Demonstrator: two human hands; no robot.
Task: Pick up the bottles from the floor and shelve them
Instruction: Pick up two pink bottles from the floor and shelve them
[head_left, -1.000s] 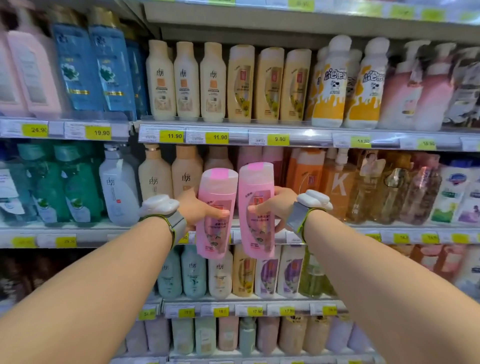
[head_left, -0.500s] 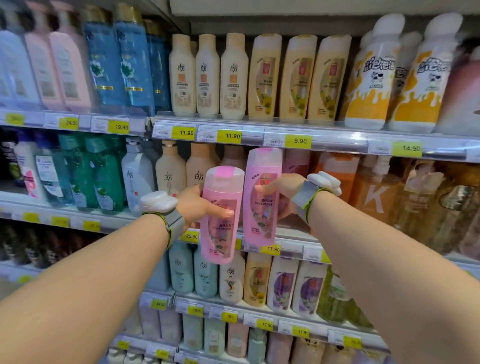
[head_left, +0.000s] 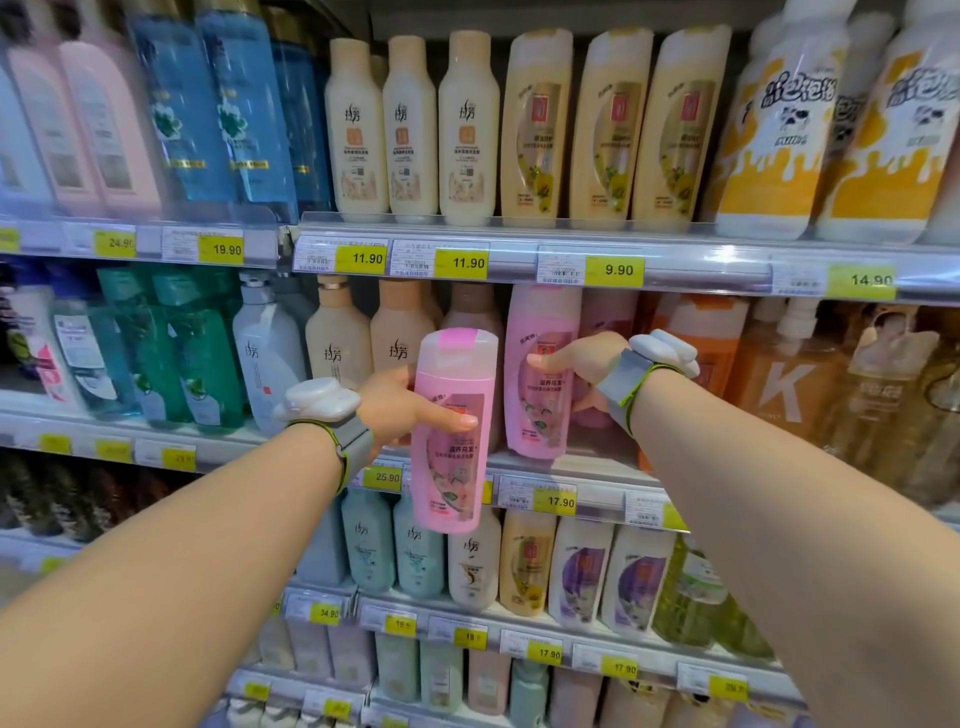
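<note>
Left hand: the left hand (head_left: 402, 410) is wrapped around a pink bottle (head_left: 453, 431), thumb across its label, holding it upright in the air just in front of the middle shelf's front edge (head_left: 524, 486).
Right hand: the right hand (head_left: 582, 366) grips a second pink bottle (head_left: 540, 371), thumb on its front; this bottle stands upright with its base on the middle shelf, just behind the front edge.
Wrists: each wrist carries a grey band with a white device (head_left: 317, 397).
Neighbours on the middle shelf: cream bottles (head_left: 340, 338) stand to the left of the held bottle and partly behind it; more pink bottles sit behind the right hand; an orange bottle (head_left: 711, 343) stands just right of that wrist.
In the way: the airborne bottle covers part of the price strip and of a brownish bottle behind it.
Shelf above: cream and yellow bottles (head_left: 535, 130) in a row, blue bottles (head_left: 244, 104) towards the left end.
Shelf below: pale green, white and purple-labelled bottles (head_left: 582, 571).
Surface and room: a shop shelving unit, with yellow price tags (head_left: 615, 270) along every front edge.
</note>
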